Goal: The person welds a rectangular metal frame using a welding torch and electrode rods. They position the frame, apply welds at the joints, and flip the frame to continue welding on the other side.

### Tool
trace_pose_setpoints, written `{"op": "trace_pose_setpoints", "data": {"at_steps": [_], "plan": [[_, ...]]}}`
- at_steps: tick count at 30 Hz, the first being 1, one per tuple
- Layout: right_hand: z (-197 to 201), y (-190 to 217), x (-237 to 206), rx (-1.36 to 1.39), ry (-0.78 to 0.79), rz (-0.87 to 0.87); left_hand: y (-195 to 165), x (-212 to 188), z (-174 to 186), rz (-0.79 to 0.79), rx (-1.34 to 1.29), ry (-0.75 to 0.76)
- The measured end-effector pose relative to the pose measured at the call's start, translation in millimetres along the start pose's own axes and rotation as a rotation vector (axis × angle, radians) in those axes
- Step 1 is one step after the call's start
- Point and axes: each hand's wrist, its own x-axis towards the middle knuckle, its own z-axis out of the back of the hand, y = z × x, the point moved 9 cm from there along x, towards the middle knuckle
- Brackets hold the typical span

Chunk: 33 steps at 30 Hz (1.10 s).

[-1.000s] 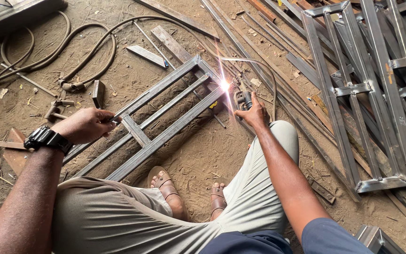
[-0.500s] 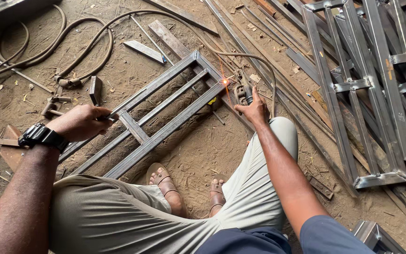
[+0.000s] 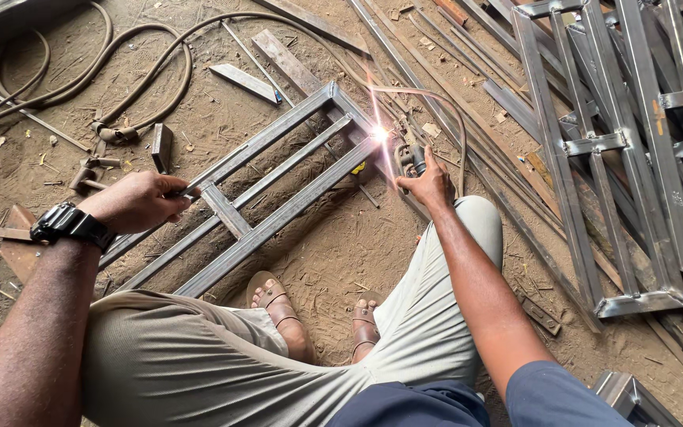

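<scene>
On the dirt floor between the person's knees lies a steel frame, a long ladder-like piece made of square tubes with short cross bars, running from lower left up to the upper middle. At its far corner a bright white spark burns, with thin rays going out from it. The right hand is closed around the dark holder of a welding rod, and the tip of this tool meets the frame just at the spark. From the holder a cable loops up and away over the ground. The left hand is closed on the near rail of the frame, at the point where a cross bar joins, and it presses the frame down; on this wrist sits a black watch. Both feet, in brown sandals, rest on the dirt just below the frame. To the right, well apart from the hands, a stack of similar frames lies on the floor, with long steel strips beside it. At the upper left thick hoses curl over the ground, and near them lie a flat plate and small metal scraps.
</scene>
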Motion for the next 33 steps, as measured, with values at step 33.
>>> {"op": "trace_pose_setpoints", "data": {"at_steps": [33], "plan": [[135.0, 164.3, -136.8, -0.079, -0.194, 0.571, 33.3, -33.0, -0.3, -0.154, 0.269, -0.251]]}}
